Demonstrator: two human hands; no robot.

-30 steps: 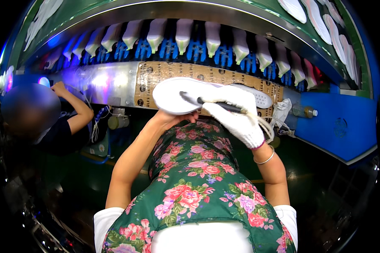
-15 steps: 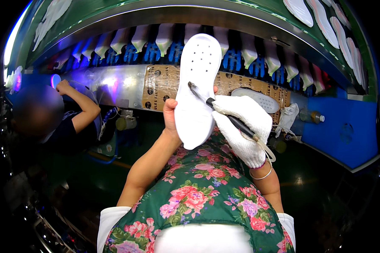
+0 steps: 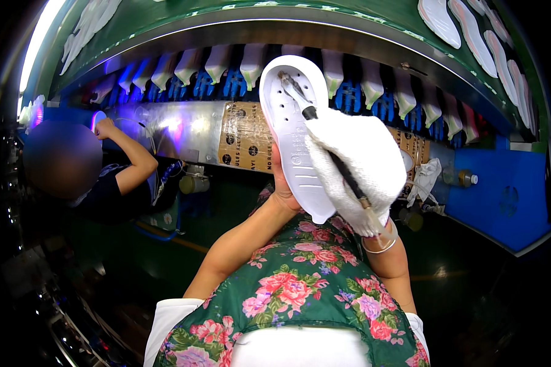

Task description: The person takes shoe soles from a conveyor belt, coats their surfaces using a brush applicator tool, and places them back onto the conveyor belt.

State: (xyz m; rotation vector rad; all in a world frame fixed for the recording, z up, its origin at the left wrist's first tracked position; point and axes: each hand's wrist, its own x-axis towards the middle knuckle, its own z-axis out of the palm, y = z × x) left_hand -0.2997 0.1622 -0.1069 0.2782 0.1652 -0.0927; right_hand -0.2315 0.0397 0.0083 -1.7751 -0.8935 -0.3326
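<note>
My left hand (image 3: 283, 188) is closed around a white shoe sole (image 3: 297, 147), thumb hidden and fingers mostly behind it. The sole stands tilted up toward me, showing its raised rim, small round holes and ribbed midsection. My right hand (image 3: 364, 165), in a white knitted glove, grips a brush (image 3: 296, 92) with a black handle and a clear tube at its rear end. Its dark bristle tip touches or hovers just over the inside of the sole's far rounded end; I cannot tell which.
Beyond the sole runs a metal ledge (image 3: 193, 125) partly covered with printed cardboard (image 3: 245, 131). Several pale shoe-shaped pieces (image 3: 251, 64) hang over blue clamps (image 3: 348, 96). More soles (image 3: 471, 33) lie on the green shelf (image 3: 361, 15). A co-worker (image 3: 125, 159) sits at left; a bottle (image 3: 467, 178) and white cloth (image 3: 423, 178) are at right.
The brush has moved to the sole's far end, and my gloved hand has risen with it. The sole has turned and tilted, and my left hand has shifted right.
</note>
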